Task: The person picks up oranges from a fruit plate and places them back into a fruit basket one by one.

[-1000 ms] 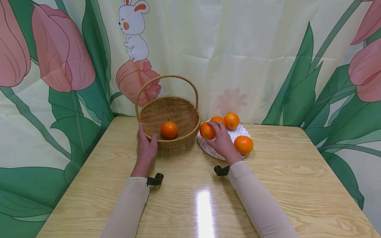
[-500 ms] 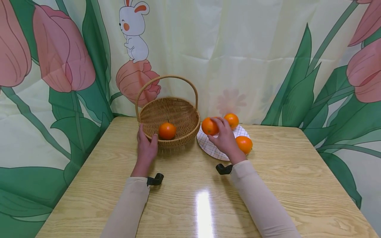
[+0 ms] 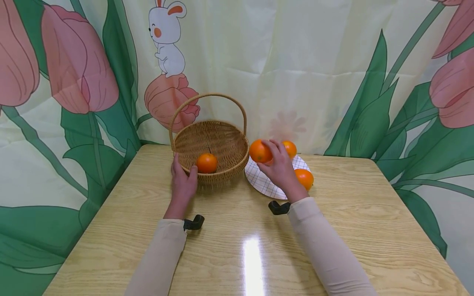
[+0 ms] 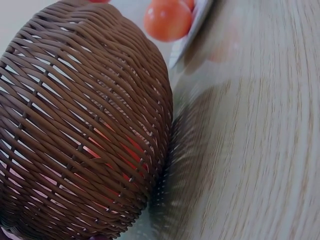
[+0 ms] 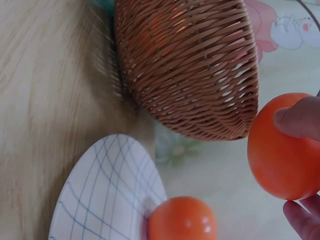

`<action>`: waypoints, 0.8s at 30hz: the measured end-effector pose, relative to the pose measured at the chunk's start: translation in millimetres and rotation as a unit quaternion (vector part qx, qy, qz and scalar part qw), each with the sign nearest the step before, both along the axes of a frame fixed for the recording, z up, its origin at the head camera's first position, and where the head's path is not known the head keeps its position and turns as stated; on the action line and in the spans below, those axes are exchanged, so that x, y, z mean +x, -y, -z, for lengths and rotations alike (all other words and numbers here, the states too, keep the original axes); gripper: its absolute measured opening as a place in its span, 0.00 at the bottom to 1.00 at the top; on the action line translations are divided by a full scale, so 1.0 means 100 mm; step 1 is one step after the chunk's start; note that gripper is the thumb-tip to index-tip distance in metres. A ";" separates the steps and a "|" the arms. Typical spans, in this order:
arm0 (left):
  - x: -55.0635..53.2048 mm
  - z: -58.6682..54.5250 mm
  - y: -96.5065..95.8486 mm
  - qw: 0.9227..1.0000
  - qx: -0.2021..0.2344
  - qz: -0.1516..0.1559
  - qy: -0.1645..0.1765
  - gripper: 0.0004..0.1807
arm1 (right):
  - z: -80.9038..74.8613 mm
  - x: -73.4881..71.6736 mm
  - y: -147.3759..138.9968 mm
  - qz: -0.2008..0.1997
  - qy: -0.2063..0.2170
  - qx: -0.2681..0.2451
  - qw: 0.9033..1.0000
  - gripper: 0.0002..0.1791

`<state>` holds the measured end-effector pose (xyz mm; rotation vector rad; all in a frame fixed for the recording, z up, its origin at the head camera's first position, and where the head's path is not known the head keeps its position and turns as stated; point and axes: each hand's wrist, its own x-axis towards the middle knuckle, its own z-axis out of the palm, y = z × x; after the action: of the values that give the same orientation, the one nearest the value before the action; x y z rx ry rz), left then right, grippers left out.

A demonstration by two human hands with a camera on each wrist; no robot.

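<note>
My right hand [image 3: 279, 166] holds an orange [image 3: 260, 151] between thumb and fingers, lifted above the left part of a white checked plate [image 3: 259, 181]. In the right wrist view, the thumb presses on one side of this orange [image 5: 285, 150] and fingertips support the other. My left hand [image 3: 184, 181] grips the front left rim of a wicker basket [image 3: 211, 137], thumb at the rim. Inside the basket lies one orange [image 3: 207, 163], showing through the weave in the left wrist view. On the plate are an orange [image 3: 304, 179] at the right and another orange [image 3: 290, 149] behind, partly hidden by my hand.
The basket's tall arched handle [image 3: 211, 94] rises over its opening. A printed curtain [image 3: 314, 82] hangs behind the back edge of the wooden table [image 3: 222, 246]. The plate stands close to the basket's right side.
The right hand has raised its orange from among those on the plate. The orange in the basket has shifted slightly left. My left hand keeps its hold on the basket.
</note>
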<state>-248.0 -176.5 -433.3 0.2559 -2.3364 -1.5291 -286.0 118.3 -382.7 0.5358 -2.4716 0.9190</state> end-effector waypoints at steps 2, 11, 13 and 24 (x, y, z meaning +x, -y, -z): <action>-0.01 0.01 0.00 1.000 -0.001 0.001 -0.002 0.42 | -0.02 0.00 0.01 -0.002 -0.007 0.000 1.000 0.38; -0.03 0.02 0.00 1.000 -0.003 -0.003 -0.008 0.42 | -0.15 0.02 0.12 -0.008 -0.012 0.000 1.000 0.38; -0.03 0.02 0.01 1.000 -0.002 -0.002 -0.006 0.42 | -0.18 0.02 0.16 -0.013 -0.010 -0.005 1.000 0.38; 0.00 0.01 0.00 1.000 -0.002 -0.003 -0.003 0.42 | -0.25 0.03 0.35 -0.037 -0.036 -0.001 0.999 0.36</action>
<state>-248.5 -176.1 -434.8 0.2571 -2.3321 -1.5187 -283.4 83.7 -357.8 0.6520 -2.4004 0.9131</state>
